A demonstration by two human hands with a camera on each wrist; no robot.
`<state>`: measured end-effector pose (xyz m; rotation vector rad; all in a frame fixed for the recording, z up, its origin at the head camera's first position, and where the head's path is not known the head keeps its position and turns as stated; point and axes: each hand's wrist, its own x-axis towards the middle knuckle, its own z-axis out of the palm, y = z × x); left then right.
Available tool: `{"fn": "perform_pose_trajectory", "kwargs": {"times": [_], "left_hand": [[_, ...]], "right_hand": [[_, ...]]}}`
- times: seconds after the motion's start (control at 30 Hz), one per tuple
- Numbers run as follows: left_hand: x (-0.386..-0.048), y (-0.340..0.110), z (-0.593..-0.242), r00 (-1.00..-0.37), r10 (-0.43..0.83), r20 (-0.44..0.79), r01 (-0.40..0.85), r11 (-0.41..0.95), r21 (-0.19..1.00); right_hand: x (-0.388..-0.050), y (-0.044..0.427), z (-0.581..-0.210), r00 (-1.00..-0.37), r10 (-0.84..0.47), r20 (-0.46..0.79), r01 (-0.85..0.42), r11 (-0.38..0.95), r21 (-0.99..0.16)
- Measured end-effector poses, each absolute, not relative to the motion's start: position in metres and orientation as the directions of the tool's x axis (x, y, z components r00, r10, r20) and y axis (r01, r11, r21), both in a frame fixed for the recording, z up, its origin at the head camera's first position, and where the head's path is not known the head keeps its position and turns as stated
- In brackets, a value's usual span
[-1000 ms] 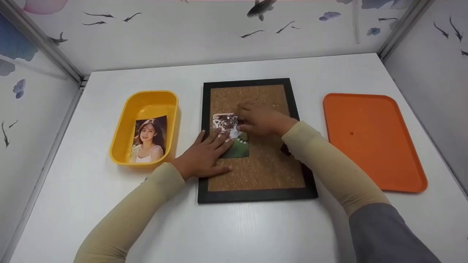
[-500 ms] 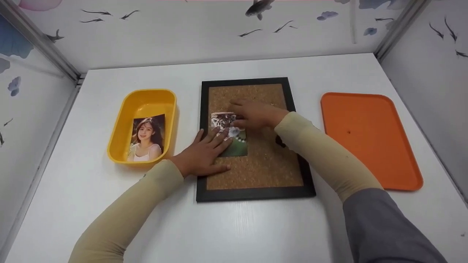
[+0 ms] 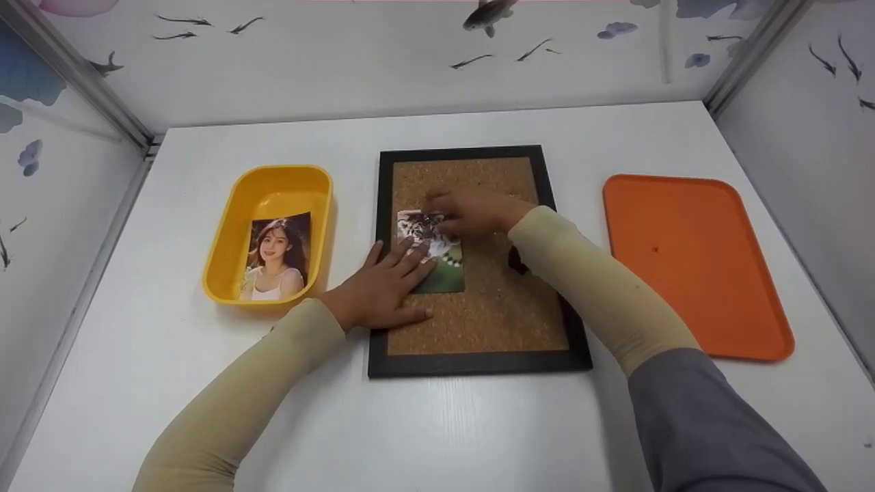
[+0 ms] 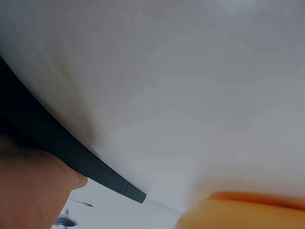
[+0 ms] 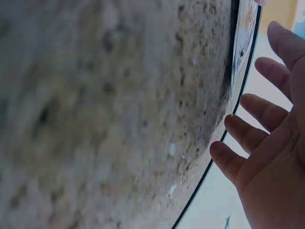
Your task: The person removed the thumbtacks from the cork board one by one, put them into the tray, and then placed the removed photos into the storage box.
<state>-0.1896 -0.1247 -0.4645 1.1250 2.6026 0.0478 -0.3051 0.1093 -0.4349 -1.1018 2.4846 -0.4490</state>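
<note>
A tiger photo (image 3: 444,279) with a green lower part lies on the left half of a black-framed cork board (image 3: 478,328). The left hand (image 3: 379,290) rests with spread fingers over the photo's lower left and the frame's left edge. Over the photo's upper right is the right hand (image 3: 475,210), its fingertips near the top edge. In the right wrist view the right hand (image 5: 271,129) shows its fingers apart and relaxed beside the cork (image 5: 119,119), with a fingertip at the photo's edge. The left wrist view shows part of the left hand (image 4: 35,191) against the black frame (image 4: 95,167).
A yellow tray (image 3: 290,179) at the left holds a portrait photo (image 3: 275,263) of a person. An orange tray (image 3: 690,266) lies at the right. A small dark object (image 3: 517,261) is on the board, partly behind the right sleeve. Patterned panels surround the white table (image 3: 437,424).
The right hand has shifted left along the photo's top part, and its sleeve has moved left too. The left hand has stayed in place on the photo.
</note>
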Motion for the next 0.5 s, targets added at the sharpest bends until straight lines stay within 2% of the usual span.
{"fn": "perform_pose_trajectory", "kwargs": {"times": [0.2,0.4,0.5], "left_hand": [[-0.189,-0.125,-0.464,-0.647,0.713,-0.270,0.704,0.695,0.147],[-0.189,-0.125,-0.464,-0.648,0.716,-0.259,0.708,0.692,0.141],[-0.189,-0.125,-0.464,-0.648,0.715,-0.262,0.708,0.692,0.139]], "right_hand": [[-0.311,0.108,-0.440,-0.636,-0.742,-0.210,-0.562,0.633,-0.533],[-0.320,0.112,-0.445,-0.666,-0.703,-0.247,-0.369,0.599,-0.710],[-0.322,0.114,-0.446,-0.678,-0.683,-0.272,-0.295,0.591,-0.751]]}}
